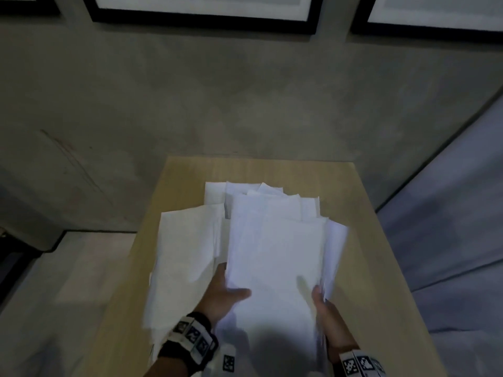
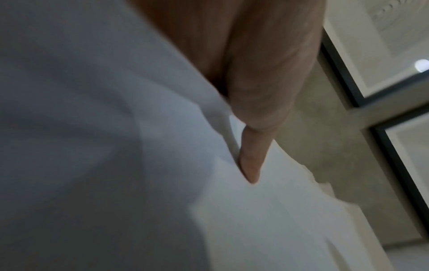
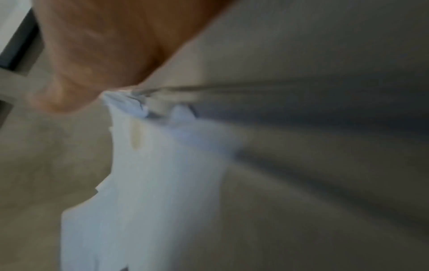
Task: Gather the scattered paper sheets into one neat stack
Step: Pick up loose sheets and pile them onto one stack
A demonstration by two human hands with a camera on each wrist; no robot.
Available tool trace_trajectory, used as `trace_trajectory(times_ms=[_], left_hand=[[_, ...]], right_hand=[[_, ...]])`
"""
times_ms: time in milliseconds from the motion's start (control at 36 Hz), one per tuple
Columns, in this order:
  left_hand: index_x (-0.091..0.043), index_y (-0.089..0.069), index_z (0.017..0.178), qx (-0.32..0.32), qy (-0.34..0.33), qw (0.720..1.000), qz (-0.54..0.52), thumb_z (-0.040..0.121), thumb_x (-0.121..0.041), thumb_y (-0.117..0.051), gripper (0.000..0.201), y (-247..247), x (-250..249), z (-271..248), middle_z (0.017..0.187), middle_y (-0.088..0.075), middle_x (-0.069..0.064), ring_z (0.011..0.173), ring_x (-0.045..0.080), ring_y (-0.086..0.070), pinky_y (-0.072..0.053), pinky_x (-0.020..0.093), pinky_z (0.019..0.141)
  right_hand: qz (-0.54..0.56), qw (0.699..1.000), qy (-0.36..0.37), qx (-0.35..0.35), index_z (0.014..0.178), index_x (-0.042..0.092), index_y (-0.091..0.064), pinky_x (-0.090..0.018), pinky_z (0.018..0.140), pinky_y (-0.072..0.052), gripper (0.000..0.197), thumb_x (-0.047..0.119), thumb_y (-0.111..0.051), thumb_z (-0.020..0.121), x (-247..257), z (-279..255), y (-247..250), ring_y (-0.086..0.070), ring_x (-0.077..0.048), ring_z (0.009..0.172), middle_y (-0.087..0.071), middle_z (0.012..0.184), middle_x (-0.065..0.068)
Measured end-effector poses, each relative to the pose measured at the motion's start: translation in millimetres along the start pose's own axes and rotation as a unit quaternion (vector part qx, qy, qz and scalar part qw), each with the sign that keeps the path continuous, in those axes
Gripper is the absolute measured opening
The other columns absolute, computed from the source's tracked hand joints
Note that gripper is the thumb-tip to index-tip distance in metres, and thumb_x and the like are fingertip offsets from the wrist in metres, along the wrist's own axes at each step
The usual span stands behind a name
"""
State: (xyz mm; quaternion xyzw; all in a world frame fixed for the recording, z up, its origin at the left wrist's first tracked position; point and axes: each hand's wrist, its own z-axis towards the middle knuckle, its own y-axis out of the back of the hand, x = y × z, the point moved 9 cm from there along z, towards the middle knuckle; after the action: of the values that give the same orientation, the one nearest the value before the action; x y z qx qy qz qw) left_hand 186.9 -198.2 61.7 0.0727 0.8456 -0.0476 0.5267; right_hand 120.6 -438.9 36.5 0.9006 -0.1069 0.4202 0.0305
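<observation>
- The loose sheets (image 1: pixel 187 257) lie on the left part of the wooden table (image 1: pixel 362 213), flat and partly under the bundle; they look thin, light and soft, so I judge they slide easily and bend if lifted by one corner.
- The left hand (image 1: pixel 223 292) grasps the near left edge of the bundle (image 1: pixel 275 257), thumb on top, fingers hidden below.
- The bundle is in the middle of the table, its far edges uneven. I think it is best held at both long sides and tapped on the table to make it even.
- The right hand (image 1: pixel 325 311) clasps the near right edge, where some sheets curl upward.
- The head view alone shows the table and all paper together.
- The left wrist view shows one finger (image 2: pixel 252 157) straight against the paper.
- The right wrist view, blurred, shows the sheet edges (image 3: pixel 139 108) pinched together at the hand.
</observation>
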Motion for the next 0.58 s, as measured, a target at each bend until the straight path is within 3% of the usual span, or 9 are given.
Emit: trace_trajectory(times_ms=[56, 83, 139, 194, 222, 278, 361, 472, 583], left_hand=[[-0.015, -0.057, 0.119, 0.020, -0.007, 0.999, 0.037, 0.076, -0.006, -0.078, 0.049, -11.9, 3.4, 3.0, 0.110, -0.069, -0.004, 0.091, -0.004, -0.069, -0.052, 0.012, 0.071], [-0.020, -0.061, 0.113, 0.014, -0.014, 0.997, 0.069, 0.079, -0.023, -0.078, 0.038, -13.3, 3.0, 4.3, 0.105, -0.071, -0.008, 0.091, -0.004, -0.068, -0.052, 0.015, 0.074], [-0.020, -0.066, 0.097, -0.061, 0.004, 0.983, 0.171, 0.080, -0.055, -0.064, 0.038, 0.5, 3.9, 6.8, 0.095, -0.071, -0.003, 0.091, 0.013, -0.068, -0.053, 0.031, 0.078], [-0.013, -0.064, 0.099, -0.187, 0.037, 0.948, 0.253, 0.083, -0.058, -0.053, 0.048, 33.0, 8.5, 9.2, 0.100, -0.066, 0.008, 0.098, 0.029, -0.062, -0.051, 0.038, 0.088], [-0.011, -0.060, 0.106, -0.229, 0.050, 0.930, 0.282, 0.084, -0.054, -0.053, 0.049, 44.5, 9.5, 8.5, 0.106, -0.062, 0.011, 0.104, 0.033, -0.058, -0.047, 0.039, 0.092], [-0.006, -0.052, 0.116, -0.247, 0.083, 0.916, 0.304, 0.084, -0.046, -0.058, 0.052, 56.4, 19.1, 12.1, 0.114, -0.057, 0.016, 0.112, 0.037, -0.053, -0.043, 0.040, 0.095], [-0.005, -0.047, 0.126, -0.207, 0.127, 0.933, 0.267, 0.082, -0.035, -0.065, 0.057, 54.6, 36.6, 19.9, 0.124, -0.058, 0.017, 0.113, 0.033, -0.057, -0.044, 0.033, 0.088], [-0.002, -0.063, 0.111, -0.173, 0.119, 0.948, 0.239, 0.088, -0.022, -0.060, 0.031, 53.9, 41.0, 22.4, 0.115, -0.068, 0.017, 0.093, 0.026, -0.061, -0.046, 0.025, 0.077], [0.002, -0.066, 0.111, -0.200, 0.095, 0.951, 0.218, 0.088, -0.024, -0.062, 0.034, 78.8, 34.6, 16.5, 0.111, -0.068, 0.017, 0.101, 0.032, -0.063, -0.043, 0.025, 0.078]], right_hand=[[-0.058, 0.998, 0.035, -0.003, 0.102, 0.015, -0.069, -0.032, 0.089, -0.051, 0.032, 0.030, -0.076, 0.075, 2.3, 0.1, -1.8, -0.070, -0.013, 0.092, -0.073, 0.104, 0.000], [-0.081, 0.996, 0.035, -0.017, 0.097, 0.014, -0.070, -0.027, 0.079, -0.055, 0.026, 0.019, -0.078, 0.073, 1.6, 0.6, 0.3, -0.072, -0.011, 0.083, -0.075, 0.100, -0.005], [-0.102, 0.993, 0.046, -0.028, 0.085, 0.016, -0.069, -0.015, 0.057, -0.053, 0.015, 0.003, -0.071, 0.078, 3.1, 0.9, 4.2, -0.070, -0.002, 0.061, -0.077, 0.079, -0.001], [-0.097, 0.993, 0.047, -0.046, 0.080, 0.013, -0.066, -0.012, 0.044, -0.046, 0.014, -0.001, -0.066, 0.081, 6.7, -0.7, 10.3, -0.063, -0.001, 0.045, -0.069, 0.052, 0.009], [-0.098, 0.992, 0.058, -0.051, 0.084, 0.010, -0.066, -0.015, 0.044, -0.045, 0.011, 0.000, -0.066, 0.082, 9.4, -1.4, 13.2, -0.062, -0.006, 0.047, -0.067, 0.050, 0.010], [-0.099, 0.991, 0.066, -0.059, 0.088, 0.013, -0.063, -0.017, 0.050, -0.042, 0.014, 0.000, -0.066, 0.082, 15.0, -7.3, 15.8, -0.057, -0.009, 0.059, -0.063, 0.063, 0.008], [-0.092, 0.993, 0.054, -0.054, 0.093, 0.009, -0.061, -0.020, 0.055, -0.044, 0.017, -0.001, -0.066, 0.081, 9.1, -5.7, 19.0, -0.056, -0.012, 0.069, -0.062, 0.074, 0.003], [-0.093, 0.992, 0.030, -0.079, 0.098, 0.005, -0.060, -0.031, 0.063, -0.044, 0.022, -0.001, -0.069, 0.079, -4.1, -0.1, 25.9, -0.059, -0.020, 0.073, -0.064, 0.077, -0.003], [-0.096, 0.992, 0.026, -0.082, 0.099, 0.003, -0.064, -0.036, 0.075, -0.048, 0.021, 0.000, -0.069, 0.079, -10.5, 6.2, 26.5, -0.065, -0.029, 0.079, -0.069, 0.080, -0.009]])
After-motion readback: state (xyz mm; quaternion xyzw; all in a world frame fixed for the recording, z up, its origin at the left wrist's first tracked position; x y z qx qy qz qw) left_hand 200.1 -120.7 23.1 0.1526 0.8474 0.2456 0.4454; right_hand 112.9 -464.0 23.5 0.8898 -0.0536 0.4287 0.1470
